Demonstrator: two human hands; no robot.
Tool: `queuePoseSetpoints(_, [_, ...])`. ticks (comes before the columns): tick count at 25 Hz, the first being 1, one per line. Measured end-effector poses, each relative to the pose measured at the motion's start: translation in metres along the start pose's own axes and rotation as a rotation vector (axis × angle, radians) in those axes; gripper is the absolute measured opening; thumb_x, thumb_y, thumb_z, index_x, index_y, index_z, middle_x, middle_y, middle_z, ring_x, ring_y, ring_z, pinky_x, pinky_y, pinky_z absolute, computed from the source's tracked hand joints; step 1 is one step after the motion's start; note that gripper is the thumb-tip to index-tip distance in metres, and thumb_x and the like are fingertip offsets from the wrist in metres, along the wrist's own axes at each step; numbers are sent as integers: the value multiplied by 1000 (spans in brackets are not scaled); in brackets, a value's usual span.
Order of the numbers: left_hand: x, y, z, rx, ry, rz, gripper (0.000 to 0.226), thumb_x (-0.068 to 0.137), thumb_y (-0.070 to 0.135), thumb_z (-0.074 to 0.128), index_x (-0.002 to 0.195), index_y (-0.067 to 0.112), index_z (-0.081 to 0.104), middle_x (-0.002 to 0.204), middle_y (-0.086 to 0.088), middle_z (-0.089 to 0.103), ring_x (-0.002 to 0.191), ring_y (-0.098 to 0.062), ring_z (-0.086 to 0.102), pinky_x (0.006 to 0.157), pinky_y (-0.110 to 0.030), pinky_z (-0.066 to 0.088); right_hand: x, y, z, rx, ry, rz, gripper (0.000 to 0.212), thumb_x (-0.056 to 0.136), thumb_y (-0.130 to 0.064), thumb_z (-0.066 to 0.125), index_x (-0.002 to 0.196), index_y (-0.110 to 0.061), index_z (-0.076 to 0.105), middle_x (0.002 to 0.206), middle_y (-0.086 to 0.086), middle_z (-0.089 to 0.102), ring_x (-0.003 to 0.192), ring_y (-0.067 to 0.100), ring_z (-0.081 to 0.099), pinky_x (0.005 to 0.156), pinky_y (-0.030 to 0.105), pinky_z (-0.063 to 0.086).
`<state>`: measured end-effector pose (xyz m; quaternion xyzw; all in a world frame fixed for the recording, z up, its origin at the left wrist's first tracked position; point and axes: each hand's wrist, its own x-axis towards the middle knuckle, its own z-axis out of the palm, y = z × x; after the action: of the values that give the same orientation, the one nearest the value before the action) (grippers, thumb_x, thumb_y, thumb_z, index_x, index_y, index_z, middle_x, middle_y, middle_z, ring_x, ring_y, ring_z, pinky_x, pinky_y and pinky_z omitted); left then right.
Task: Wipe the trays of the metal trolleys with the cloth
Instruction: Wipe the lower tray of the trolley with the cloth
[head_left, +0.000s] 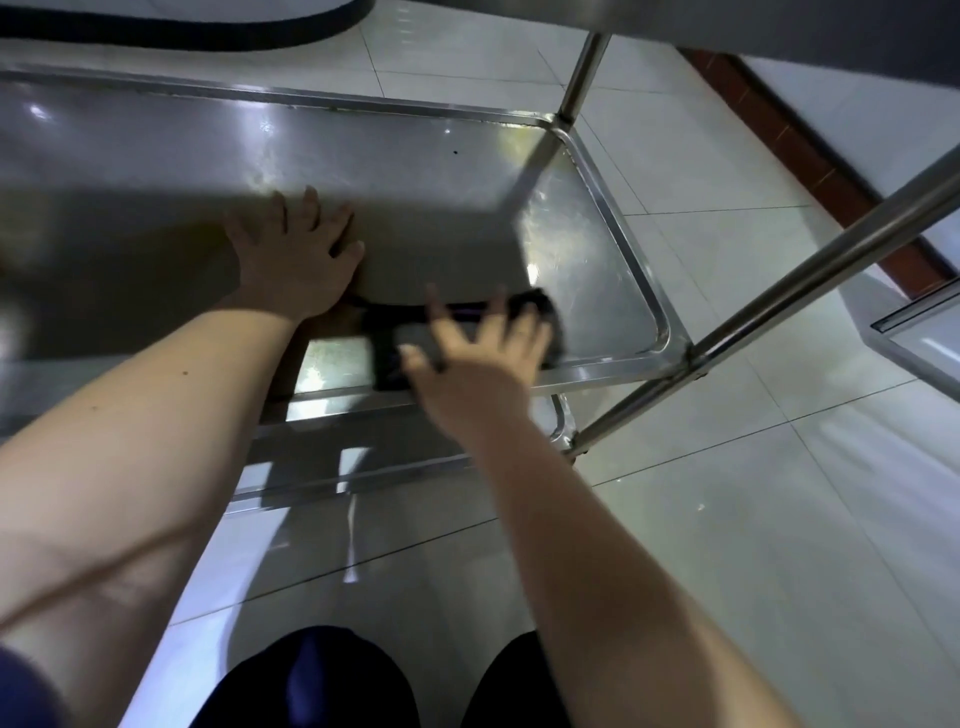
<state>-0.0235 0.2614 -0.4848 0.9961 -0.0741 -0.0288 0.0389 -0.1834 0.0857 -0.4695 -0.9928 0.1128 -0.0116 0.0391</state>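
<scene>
Right hand (478, 358), fingers wide, pressed the cloth (540, 310) flat to wipe the tray (156, 156). Left hand (296, 254), at its ten o'clock, lay spread, likely bracing.

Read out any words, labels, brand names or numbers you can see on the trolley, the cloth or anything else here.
None can be read: the tray, the cloth, the posts and the floor show no print, label or number. The bright marks on the tray are only reflections.
</scene>
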Motion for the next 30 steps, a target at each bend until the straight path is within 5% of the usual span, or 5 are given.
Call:
queuePoseSetpoints(6, [8,-43,-19,-216,18,89,56,97,45,28,152,36,23,164,-3,9,149,-35,0,114,-68,4,16,-13,-25,-13,-262,-200,68,82,-83,14,141,-62,-13,159,2,-23,140,44,-30,108,58,-25])
queuePoseSetpoints(12, [-22,-135,-7,32,63,-82,55,99,58,21,151,40,24,164,2,9,150,-31,3,109,-72,1,29,13,-15,-132,-74,-809,49,97,-58,7,143,-61,-11,161,-17,-10,146,37,-17,106,73,-11])
queuePoseSetpoints(23, [-22,-130,-4,36,63,-104,60,90,68,9,148,56,2,164,10,-3,151,-27,-1,110,-69,1,245,-110,6,-60,-118,-448,48,100,-57,14,143,-61,-6,163,-14,2,149,34,-3,107,74,-2])
queuePoseSetpoints(26, [-23,-133,-5,32,75,-98,59,90,69,8,148,56,2,164,10,-3,151,-27,0,111,-68,1,234,-123,-2,-58,-126,-421,49,102,-52,15,147,-56,-4,163,-12,3,149,31,-3,108,74,0])
queuePoseSetpoints(30, [-24,-130,-6,36,68,-104,57,93,67,10,148,56,3,164,11,-3,151,-26,0,111,-68,1,118,-71,4,-45,-74,-677,50,98,-55,8,146,-58,-7,162,-14,6,148,37,7,108,73,7])
